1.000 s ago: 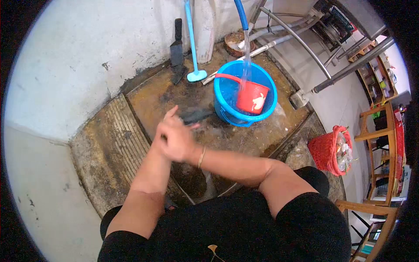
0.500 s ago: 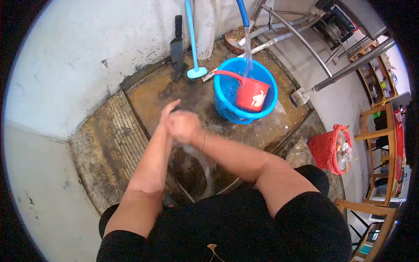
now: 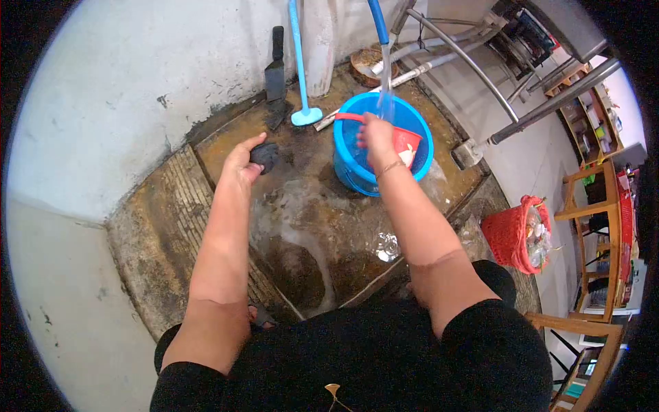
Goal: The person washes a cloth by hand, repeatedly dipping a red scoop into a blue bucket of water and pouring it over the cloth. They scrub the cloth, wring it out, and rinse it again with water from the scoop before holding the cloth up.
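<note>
My left hand [image 3: 245,158] is curled around a dark, rounded wad [image 3: 265,158] like a wet cloth or scrubber, above the wet floor; its exact kind does not show. A blue bucket [image 3: 349,172] stands to the right of it. Over the bucket, my right hand [image 3: 377,137] overlaps the handle of a red dipper [image 3: 408,145], its fingers bent and smeared by motion. The dipper rests in the bucket with its handle across the left rim. Water [image 3: 386,75] pours from a blue hose [image 3: 379,22] into the bucket, right beside my right hand.
Against the wall lean a black-handled scraper [image 3: 275,75] and a light-blue long-handled tool [image 3: 302,75]. A brown bowl [image 3: 364,69] and white pipes [image 3: 419,67] lie behind the bucket. On the right are a red basket [image 3: 504,237] of rubbish, metal legs [image 3: 473,69] and wooden chairs [image 3: 590,209].
My hands have come apart. The right one has swung right and up over the bucket; the left has shifted slightly left and the dark wad in it now shows.
</note>
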